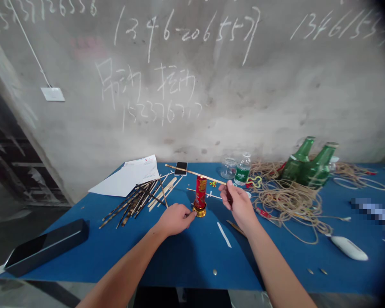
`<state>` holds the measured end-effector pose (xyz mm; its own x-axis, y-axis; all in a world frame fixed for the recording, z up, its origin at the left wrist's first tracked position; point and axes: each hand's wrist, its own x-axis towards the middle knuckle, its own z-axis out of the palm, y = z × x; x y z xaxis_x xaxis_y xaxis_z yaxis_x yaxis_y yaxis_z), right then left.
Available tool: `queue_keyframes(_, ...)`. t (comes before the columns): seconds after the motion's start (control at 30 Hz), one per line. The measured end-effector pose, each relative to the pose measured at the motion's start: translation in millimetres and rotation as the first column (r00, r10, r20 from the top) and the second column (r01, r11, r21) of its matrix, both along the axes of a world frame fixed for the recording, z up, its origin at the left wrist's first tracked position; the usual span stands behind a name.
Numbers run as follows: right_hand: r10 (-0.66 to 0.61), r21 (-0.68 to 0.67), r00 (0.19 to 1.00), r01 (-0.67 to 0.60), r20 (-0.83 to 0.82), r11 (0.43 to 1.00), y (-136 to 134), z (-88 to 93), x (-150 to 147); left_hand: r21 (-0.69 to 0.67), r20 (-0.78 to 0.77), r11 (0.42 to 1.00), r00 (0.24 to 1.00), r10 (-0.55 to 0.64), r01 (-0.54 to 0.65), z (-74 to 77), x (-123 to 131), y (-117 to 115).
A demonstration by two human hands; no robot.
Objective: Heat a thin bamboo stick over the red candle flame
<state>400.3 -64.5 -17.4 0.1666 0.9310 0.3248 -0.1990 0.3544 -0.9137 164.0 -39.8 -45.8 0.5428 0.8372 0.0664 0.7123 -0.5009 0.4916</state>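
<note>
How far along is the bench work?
Looks done: the red cylinder stands upright on its gold base. In hand: the right hand pinches a thin wooden stick above it; the left hand is at the base. Left: dark banded sticks and tangled twine lie loose on the blue table.

Red cylinder (200, 192) with gold markings, upright on a gold base (199, 210)
A thin wooden stick (192, 173) slants just behind its top, far end pointing toward 10 o'clock.
</note>
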Motion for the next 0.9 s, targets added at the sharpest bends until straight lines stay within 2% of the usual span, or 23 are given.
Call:
queue_keyframes(0.53,0.007,-0.019,1.000,-0.007,0.012,1.000,-0.7,1.0,-1.2,-0.005,0.012,1.000,1.000,-0.011,0.011,-3.7,-1.4,1.6)
queue_keyframes(0.9,0.047,-0.030,0.999,-0.047,0.012,0.998,-0.7,-1.5,-1.2,-0.010,-0.002,1.000,1.000,-0.002,0.002,-0.6,-1.1,-0.3)
